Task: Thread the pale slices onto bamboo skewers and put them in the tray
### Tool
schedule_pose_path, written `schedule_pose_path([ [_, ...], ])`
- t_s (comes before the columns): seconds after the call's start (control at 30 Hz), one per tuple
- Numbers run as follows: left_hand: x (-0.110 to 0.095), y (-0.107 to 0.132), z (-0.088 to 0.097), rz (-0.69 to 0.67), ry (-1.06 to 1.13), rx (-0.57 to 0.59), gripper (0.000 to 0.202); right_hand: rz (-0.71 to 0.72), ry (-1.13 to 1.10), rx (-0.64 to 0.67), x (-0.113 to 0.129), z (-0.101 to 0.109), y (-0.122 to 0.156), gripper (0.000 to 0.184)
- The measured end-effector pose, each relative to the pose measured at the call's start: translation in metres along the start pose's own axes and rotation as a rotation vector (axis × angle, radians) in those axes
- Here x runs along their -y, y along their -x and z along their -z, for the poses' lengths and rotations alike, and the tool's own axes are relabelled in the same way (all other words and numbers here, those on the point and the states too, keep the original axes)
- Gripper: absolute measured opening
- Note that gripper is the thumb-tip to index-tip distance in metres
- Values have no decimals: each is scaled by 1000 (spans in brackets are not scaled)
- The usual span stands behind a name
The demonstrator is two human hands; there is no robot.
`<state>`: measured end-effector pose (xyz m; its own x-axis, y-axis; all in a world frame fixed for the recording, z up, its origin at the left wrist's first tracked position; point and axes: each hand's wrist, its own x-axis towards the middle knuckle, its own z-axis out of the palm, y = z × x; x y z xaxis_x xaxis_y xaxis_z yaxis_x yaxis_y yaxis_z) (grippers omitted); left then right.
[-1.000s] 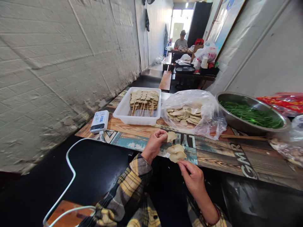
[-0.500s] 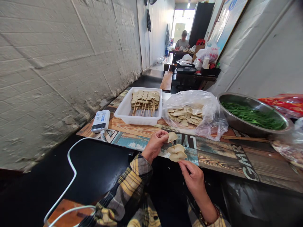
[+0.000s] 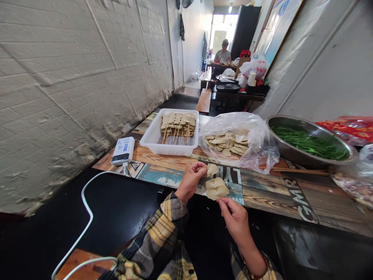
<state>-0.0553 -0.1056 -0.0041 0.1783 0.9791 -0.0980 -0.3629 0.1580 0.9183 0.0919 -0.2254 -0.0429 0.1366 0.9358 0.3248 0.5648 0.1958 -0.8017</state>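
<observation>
At the left, the white cable loops off the near edge of the table; a sleeve catching it could drag the power bank. The left hand pinches a single slice — too hard a squeeze could tear it. The right hand pinches, thumb to finger, at the near side of two overlapping slices; a slack grip might let them drop, as they are held over the table's near edge, nearer than the tray and the bag. The lower layers in the tray are hidden. The stick seemingly joining the held slices is hard to make out — mostly covered. Far right, a second bag is cut off, its contents unclear.
</observation>
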Motion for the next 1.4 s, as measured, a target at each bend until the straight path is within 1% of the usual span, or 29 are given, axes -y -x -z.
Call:
schedule_pose_path([
  [0.13,1,0,0,-14,-8,7,24,-27,-10,19,1,1,0,34],
  [0.27,3,0,0,-59,-54,-7,21,-44,-18,40,1,2,0,33],
  [0.5,7,-1,2,-108,-132,-5,18,-44,-30,59,1,7,-1,33],
  [0.63,9,-3,2,-110,-140,-11,18,-45,-36,58,1,7,-3,35],
  [0.73,9,-4,2,-93,-132,-13,19,-72,-56,61,1,5,-4,37],
  [0.97,5,-2,1,-73,-157,18,21,-142,-180,76,3,3,-8,39],
  [1.07,2,-1,1,-29,-95,24,27,-185,-251,67,4,2,-10,38],
  [1.17,-2,-1,3,37,32,43,38,-244,-343,64,3,0,-11,38],
  [1.23,-4,-1,4,64,102,71,41,-263,-380,61,3,-1,-11,39],
  [1.4,-7,3,-1,64,164,144,39,-205,-353,32,7,-3,-14,41],
])
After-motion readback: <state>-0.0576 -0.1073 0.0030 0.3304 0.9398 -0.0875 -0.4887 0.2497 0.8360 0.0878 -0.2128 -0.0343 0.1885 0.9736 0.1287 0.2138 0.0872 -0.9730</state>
